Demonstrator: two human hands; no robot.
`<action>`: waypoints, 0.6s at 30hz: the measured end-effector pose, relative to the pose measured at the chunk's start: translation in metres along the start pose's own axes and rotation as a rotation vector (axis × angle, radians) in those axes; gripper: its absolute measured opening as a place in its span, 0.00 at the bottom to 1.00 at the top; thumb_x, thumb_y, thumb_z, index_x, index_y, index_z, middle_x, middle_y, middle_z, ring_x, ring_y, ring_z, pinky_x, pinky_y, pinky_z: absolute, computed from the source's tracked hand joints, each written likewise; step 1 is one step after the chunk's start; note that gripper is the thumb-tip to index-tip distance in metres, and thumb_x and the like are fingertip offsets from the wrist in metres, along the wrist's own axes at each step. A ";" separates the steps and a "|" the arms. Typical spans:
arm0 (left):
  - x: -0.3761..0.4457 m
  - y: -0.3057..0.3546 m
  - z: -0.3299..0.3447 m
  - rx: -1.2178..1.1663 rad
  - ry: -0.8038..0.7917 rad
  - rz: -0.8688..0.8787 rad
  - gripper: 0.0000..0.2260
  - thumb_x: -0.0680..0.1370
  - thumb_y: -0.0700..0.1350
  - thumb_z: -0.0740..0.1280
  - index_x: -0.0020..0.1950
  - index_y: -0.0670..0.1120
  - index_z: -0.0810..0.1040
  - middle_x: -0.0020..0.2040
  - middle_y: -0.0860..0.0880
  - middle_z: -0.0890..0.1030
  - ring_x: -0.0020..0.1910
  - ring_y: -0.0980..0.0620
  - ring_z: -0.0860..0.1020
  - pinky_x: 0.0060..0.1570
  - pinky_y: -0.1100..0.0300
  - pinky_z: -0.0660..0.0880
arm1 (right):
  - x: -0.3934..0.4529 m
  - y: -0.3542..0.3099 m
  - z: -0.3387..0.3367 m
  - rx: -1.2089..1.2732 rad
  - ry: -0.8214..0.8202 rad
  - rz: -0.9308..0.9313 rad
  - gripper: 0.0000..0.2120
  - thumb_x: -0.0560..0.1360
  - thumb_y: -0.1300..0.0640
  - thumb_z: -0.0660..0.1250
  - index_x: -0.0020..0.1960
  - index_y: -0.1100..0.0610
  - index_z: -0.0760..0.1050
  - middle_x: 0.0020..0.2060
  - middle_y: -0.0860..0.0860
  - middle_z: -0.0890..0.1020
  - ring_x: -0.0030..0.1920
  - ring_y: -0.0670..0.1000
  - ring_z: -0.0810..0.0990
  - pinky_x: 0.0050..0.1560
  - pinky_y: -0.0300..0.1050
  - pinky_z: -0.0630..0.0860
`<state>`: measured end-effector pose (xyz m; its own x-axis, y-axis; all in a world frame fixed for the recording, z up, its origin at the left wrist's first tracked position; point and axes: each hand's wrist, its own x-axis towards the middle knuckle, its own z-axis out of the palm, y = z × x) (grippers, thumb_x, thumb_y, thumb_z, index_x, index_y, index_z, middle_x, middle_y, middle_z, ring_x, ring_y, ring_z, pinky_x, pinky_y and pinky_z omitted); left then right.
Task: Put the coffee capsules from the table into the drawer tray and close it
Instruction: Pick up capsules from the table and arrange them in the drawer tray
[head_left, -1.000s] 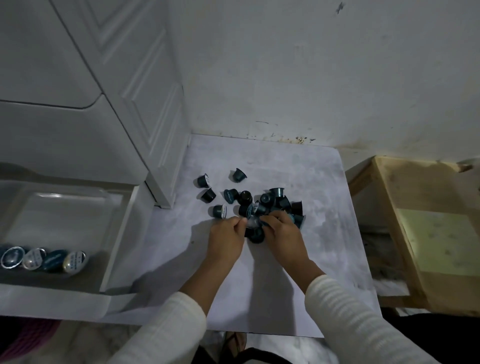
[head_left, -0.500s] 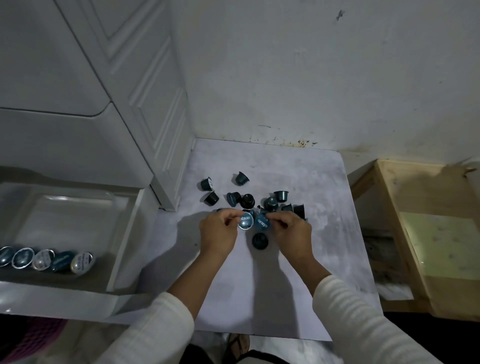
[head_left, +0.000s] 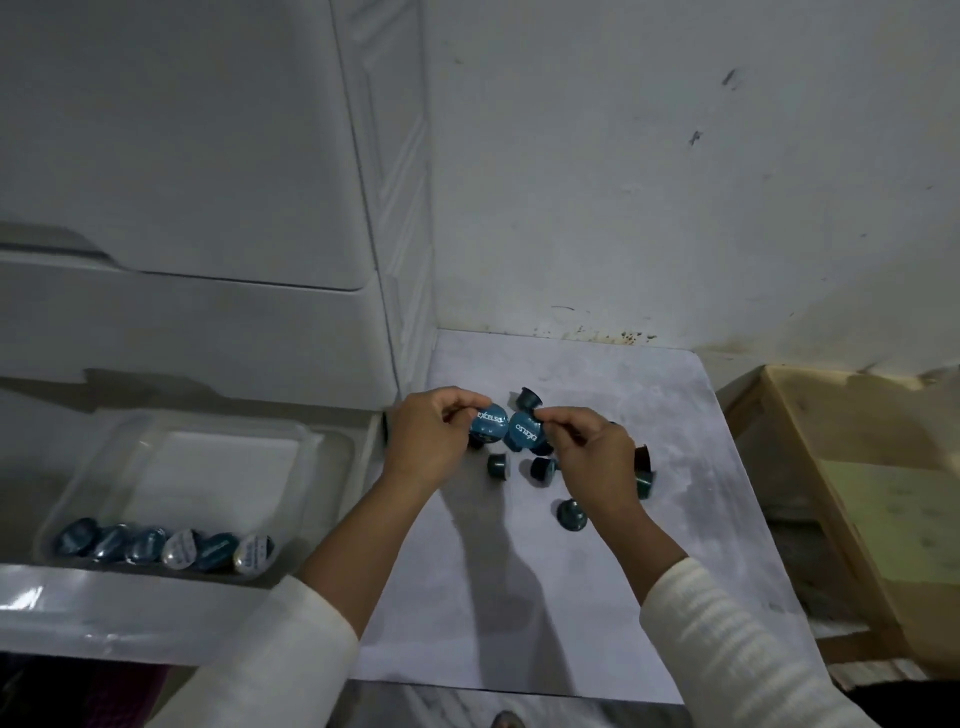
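My left hand (head_left: 431, 441) pinches a teal coffee capsule (head_left: 489, 420), foil lid facing me, lifted above the table. Beside it my right hand (head_left: 592, 457) pinches a second teal capsule (head_left: 523, 431) the same way; the two lids almost touch. Several dark teal capsules lie loose on the pale table (head_left: 519, 597) under and around my hands, among them one (head_left: 571, 514) nearest me and one (head_left: 529, 399) at the back. The open white drawer at the left holds a clear tray (head_left: 208, 467) with a row of several capsules (head_left: 166, 545) along its front edge.
A white cabinet (head_left: 208, 156) rises above the drawer at the left. The white wall (head_left: 675, 182) closes off the back of the table. A wooden crate (head_left: 857, 493) stands to the right of the table. The drawer's front panel (head_left: 130, 613) juts toward me.
Both hands have lifted from the pile, each with a capsule, and moved slightly up and left. The view has shifted, so the drawer tray shows more fully.
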<state>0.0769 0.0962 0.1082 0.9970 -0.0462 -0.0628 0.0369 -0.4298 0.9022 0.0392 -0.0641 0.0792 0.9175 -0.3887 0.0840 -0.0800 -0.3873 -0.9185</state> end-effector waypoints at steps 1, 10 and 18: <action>0.001 -0.001 -0.010 0.003 -0.012 0.008 0.10 0.76 0.36 0.64 0.48 0.46 0.84 0.45 0.52 0.83 0.45 0.56 0.80 0.39 0.81 0.70 | -0.002 -0.007 0.005 0.000 0.000 -0.005 0.08 0.74 0.67 0.65 0.48 0.59 0.82 0.45 0.52 0.82 0.39 0.40 0.78 0.38 0.24 0.73; 0.010 -0.025 -0.123 0.134 -0.256 0.112 0.10 0.76 0.37 0.65 0.46 0.48 0.84 0.42 0.53 0.83 0.36 0.65 0.78 0.34 0.83 0.68 | -0.035 -0.073 0.077 0.093 -0.097 0.015 0.10 0.74 0.68 0.64 0.44 0.55 0.82 0.40 0.49 0.82 0.36 0.42 0.80 0.36 0.34 0.77; 0.027 -0.071 -0.250 0.279 -0.468 0.162 0.10 0.76 0.37 0.65 0.45 0.50 0.84 0.41 0.54 0.82 0.41 0.62 0.77 0.42 0.75 0.70 | -0.070 -0.125 0.168 -0.024 -0.297 -0.053 0.10 0.73 0.67 0.66 0.44 0.55 0.82 0.41 0.48 0.84 0.43 0.46 0.81 0.47 0.32 0.77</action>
<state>0.1186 0.3505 0.1488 0.8493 -0.4988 -0.1728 -0.1969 -0.6030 0.7731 0.0505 0.1517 0.1231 0.9942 -0.1069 0.0113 -0.0350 -0.4216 -0.9061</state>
